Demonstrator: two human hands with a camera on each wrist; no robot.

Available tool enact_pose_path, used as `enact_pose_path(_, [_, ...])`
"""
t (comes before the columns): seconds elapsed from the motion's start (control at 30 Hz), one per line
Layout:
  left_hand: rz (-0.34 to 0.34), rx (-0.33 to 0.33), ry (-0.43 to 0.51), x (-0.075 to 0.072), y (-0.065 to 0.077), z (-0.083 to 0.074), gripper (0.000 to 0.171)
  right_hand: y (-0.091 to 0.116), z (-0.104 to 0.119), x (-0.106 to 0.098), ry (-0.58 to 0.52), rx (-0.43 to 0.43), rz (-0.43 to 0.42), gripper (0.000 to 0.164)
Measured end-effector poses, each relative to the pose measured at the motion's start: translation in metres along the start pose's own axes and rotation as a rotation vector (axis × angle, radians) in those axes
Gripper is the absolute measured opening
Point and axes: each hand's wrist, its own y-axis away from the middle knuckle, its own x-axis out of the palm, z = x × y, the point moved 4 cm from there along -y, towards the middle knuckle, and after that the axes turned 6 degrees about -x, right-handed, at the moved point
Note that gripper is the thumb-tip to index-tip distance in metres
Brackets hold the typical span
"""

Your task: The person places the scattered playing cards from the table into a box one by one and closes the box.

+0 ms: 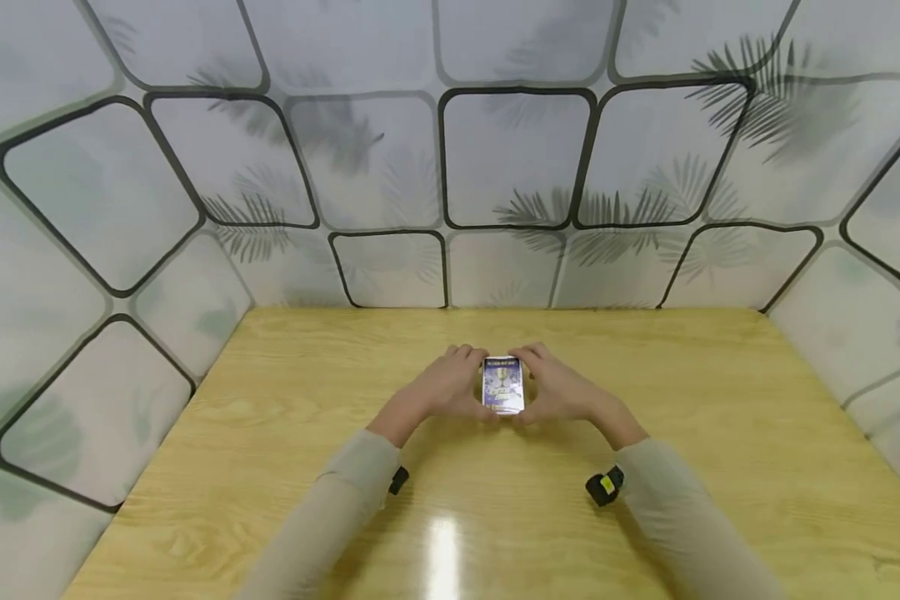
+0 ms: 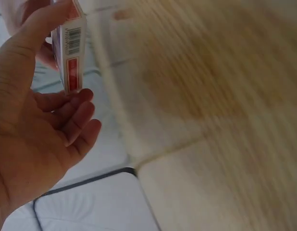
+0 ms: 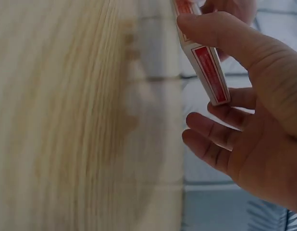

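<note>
A small card box (image 1: 503,386) with a purple face and a gold trophy cup is held between my two hands over the middle of the table. My left hand (image 1: 456,385) pinches its left side, thumb at the near end and fingertips at the far end. On the other side, my right hand (image 1: 558,387) grips it the same way. In the left wrist view the box's narrow side (image 2: 73,53) shows a barcode and red panels. A red panel also marks the side (image 3: 209,72) in the right wrist view. The outer fingers are loosely bent, off the box.
The wooden table (image 1: 285,400) spreads around both arms, with a bright light reflection near its front. A patterned cloth wall (image 1: 517,158) with leaf prints and dark rounded outlines rises behind the table and along both sides. Small dark devices (image 1: 605,486) sit at the wrists.
</note>
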Motion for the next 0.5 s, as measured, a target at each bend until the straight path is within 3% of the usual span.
enact_pose_path(0.2, [0.035,-0.011,-0.004,0.023,-0.026,0.007,0.094,-0.007,-0.03,0.009,0.029,0.112,0.085,0.104])
enact_pose_path(0.4, [0.06,-0.034,-0.027,0.023,-0.028,0.004,0.095,-0.004,-0.035,0.01,0.068,0.106,0.077,0.103])
enact_pose_path(0.5, [0.108,-0.061,-0.007,0.023,-0.025,0.003,0.106,0.0,-0.033,0.01,0.064,0.095,0.075,0.107])
